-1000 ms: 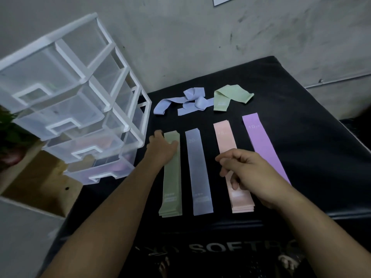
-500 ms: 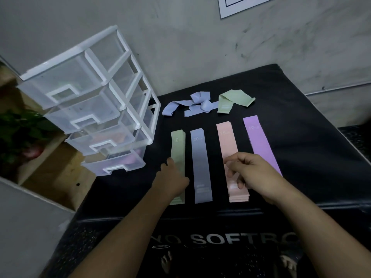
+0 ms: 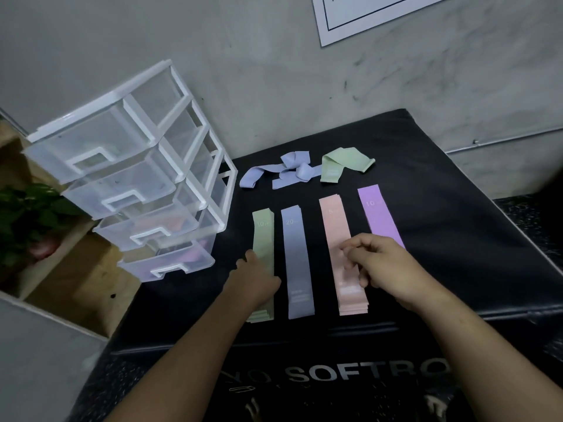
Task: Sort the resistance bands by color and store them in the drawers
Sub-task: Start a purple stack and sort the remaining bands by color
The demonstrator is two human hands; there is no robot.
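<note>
Plastic drawers [image 3: 131, 178] stand left of green stack [image 3: 263, 233].

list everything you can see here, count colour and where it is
drawer unit: 1, white frame, four clear drawers, left of the bands
green stack: 1, pale green, leftmost of near row
blue stack: 1, grey-blue, right of the green
pink stack: 1, pink, third in row
purple band: 1, purple, rightmost
loose blue bands: a crumpled heap, blue, far side
loose green band: 1, green, folded, beside the heap
mat: 1, black, under everything
plant: 1, green, far left
left hand: 1, on the green stack
right hand: 1, fingers curled over the pink stack
</note>
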